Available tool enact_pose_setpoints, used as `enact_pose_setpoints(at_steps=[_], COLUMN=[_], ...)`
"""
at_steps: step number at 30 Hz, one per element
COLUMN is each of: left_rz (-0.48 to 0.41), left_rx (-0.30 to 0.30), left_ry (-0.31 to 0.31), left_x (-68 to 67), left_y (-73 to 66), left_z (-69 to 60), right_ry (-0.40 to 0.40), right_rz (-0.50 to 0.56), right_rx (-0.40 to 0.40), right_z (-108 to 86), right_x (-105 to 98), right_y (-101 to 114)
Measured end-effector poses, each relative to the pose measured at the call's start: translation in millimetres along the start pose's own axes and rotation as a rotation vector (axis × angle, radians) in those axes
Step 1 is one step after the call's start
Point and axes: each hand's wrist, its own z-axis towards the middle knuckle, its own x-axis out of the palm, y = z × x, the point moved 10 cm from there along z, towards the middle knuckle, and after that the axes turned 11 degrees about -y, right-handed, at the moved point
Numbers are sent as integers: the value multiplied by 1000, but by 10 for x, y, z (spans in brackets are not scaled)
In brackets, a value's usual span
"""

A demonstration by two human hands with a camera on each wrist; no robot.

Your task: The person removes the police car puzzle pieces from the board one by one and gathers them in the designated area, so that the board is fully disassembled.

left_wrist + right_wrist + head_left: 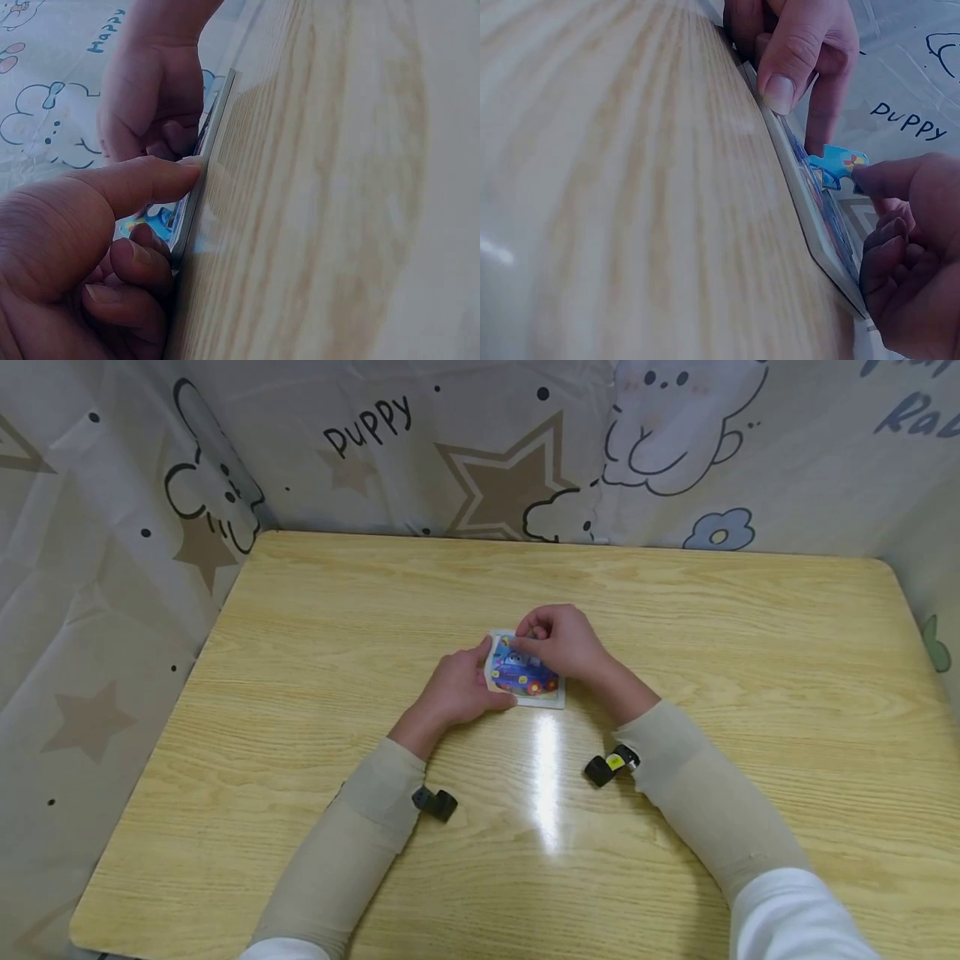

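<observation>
A small jigsaw puzzle (517,679) with a blue cartoon vehicle and a pale border lies flat on the table. My left hand (459,685) grips it at its left side, with the thumb on the near edge and a finger along the left edge. In the right wrist view, a light-blue puzzle piece (840,163) stands tilted up from the picture. My right hand (566,639) pinches that piece between thumb and finger over the upper part of the puzzle. Its other fingers are curled beside the board's right edge.
The wooden table (300,635) extends around both hands. A printed cloth (390,468) with stars and cartoon animals hangs behind it and along the left. Small black wrist cameras sit on both sleeves, and light glares off the tabletop near the puzzle.
</observation>
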Motion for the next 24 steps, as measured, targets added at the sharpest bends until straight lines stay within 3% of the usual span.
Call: enact_pose_setpoints(at_steps=[10, 17, 24], left_rz=[4, 10, 8], left_rx=[-13, -6, -6], left_ry=[0, 7, 8], left_x=[2, -7, 3], left_y=[16, -7, 12], left_z=[7, -3, 2], right_ry=[7, -38, -59], right_rz=[-89, -151, -280], right_rx=[135, 116, 97], right_z=[-4, -42, -105], right_x=[-62, -79, -20], right_y=[-149, -147, -100])
